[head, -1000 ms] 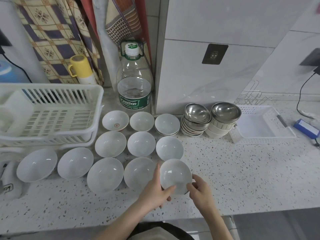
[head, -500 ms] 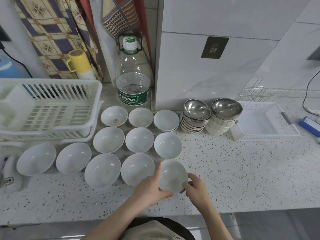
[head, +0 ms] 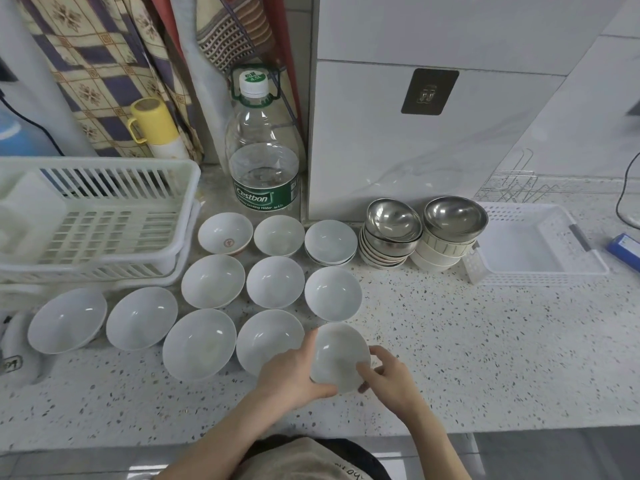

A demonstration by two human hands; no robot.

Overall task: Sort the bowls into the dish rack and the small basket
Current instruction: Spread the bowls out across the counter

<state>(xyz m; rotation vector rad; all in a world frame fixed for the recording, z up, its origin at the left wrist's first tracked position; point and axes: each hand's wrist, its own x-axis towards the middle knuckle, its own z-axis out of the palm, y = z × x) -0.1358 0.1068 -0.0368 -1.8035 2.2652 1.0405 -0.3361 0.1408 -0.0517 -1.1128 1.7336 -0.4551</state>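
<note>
Both hands hold a small white bowl (head: 337, 355) at the front of the counter. My left hand (head: 294, 374) grips its left rim and my right hand (head: 391, 379) its right rim. Several white bowls (head: 275, 285) stand in rows to the left and behind it. Two stacks topped by steel bowls (head: 393, 220) (head: 455, 216) stand at the back. The white dish rack (head: 93, 216) sits at the far left. The small white basket (head: 533, 244) lies at the right with nothing in it.
A large water bottle (head: 261, 161) stands against the back wall beside a yellow-capped flask (head: 156, 129). A wire rack (head: 509, 188) lies behind the basket. A blue object (head: 623, 247) and a cable are at the far right. The counter's front edge runs just below my hands.
Both hands still hold the same bowl. The right hand's fingers have shifted over its rim, and the head camera has tilted slightly.
</note>
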